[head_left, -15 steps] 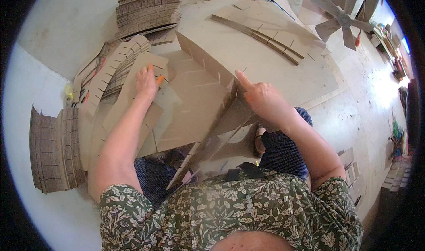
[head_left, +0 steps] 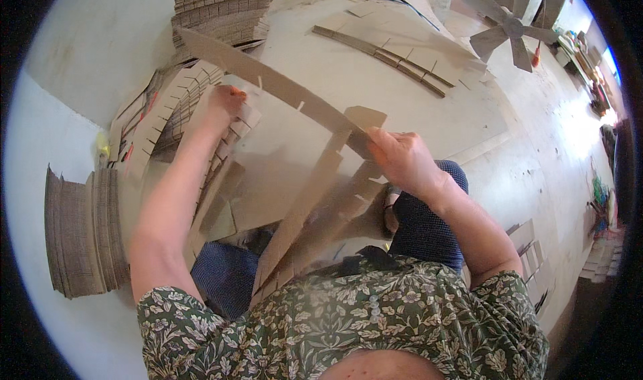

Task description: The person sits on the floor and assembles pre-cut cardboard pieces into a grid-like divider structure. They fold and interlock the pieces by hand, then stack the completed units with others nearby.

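Note:
My right hand (head_left: 405,160) is closed on slotted cardboard strips (head_left: 295,95) that cross one another at its fingers. One strip reaches up to the far left, and others slant down toward my lap. My left hand (head_left: 226,105), slightly blurred, has orange covers on its fingertips. Its fingers are curled around the end of another slotted cardboard strip (head_left: 218,159), beside the pile of slotted strips (head_left: 181,115) on the left. The lower part of that strip runs along my left forearm.
Stacks of slotted cardboard stand at the far left (head_left: 221,15) and near left (head_left: 84,232). Two narrow strips (head_left: 385,58) lie on a flat cardboard sheet (head_left: 442,112). A grey fan (head_left: 512,28) stands at the far right. More cardboard pieces (head_left: 529,256) lie near my right elbow.
My right hand has gone from a pointing finger to a grip on the strips, which have swung and tilted. My left fingers have curled in, and the strip beneath them has lifted and turned.

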`<state>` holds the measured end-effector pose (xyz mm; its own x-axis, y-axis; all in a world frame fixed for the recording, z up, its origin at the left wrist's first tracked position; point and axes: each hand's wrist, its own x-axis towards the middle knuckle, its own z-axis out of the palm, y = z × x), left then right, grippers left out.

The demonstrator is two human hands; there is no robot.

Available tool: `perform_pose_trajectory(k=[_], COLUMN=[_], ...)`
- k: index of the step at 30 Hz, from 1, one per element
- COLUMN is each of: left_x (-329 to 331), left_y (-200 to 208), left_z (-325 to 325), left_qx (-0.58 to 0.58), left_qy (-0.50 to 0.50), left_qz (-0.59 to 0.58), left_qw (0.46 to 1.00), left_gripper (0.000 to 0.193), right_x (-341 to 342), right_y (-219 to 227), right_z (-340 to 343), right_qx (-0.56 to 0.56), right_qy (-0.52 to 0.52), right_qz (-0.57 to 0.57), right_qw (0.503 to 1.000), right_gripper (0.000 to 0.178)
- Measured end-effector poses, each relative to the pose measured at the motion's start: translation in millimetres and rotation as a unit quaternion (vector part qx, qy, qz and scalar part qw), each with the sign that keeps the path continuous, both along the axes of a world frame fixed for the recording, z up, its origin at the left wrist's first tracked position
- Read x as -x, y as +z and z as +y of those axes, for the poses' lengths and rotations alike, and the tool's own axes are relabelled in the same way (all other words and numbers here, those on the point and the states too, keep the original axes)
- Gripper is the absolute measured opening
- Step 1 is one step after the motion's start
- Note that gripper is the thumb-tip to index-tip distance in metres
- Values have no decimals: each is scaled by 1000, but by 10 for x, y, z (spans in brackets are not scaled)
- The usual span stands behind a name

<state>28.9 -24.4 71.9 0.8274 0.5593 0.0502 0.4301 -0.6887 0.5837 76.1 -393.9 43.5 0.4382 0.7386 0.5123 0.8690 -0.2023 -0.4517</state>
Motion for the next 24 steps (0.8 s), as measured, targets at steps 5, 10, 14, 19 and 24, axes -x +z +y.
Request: perform_pose_trajectory(k=[5,10,14,19,24], left_x=[-26,30,30,24,69], left_y=[-121,-159,-145,-140,-237], left_z=[-813,-874,-1083,-1079,-1008], left_qx=[141,136,209,155,113], left_qy=[-88,-99,-99,-134,-222], left_qz=[-11,-15,-29,-38,-38], left_qw=[986,986,973,978,968], left_gripper=[20,23,24,23,22], right_x=[-14,8,12,10,-4], right_y=[-38,-9,-43,63,55], right_z=[-16,-97,-113,-123,-63], right_qx=[-15,-45,6,6,34], right_qy=[-20,-27,-44,-43,-43], right_qz=[21,27,36,37,44], right_qw=[999,998,998,998,998], right_gripper=[11,7,6,5,5])
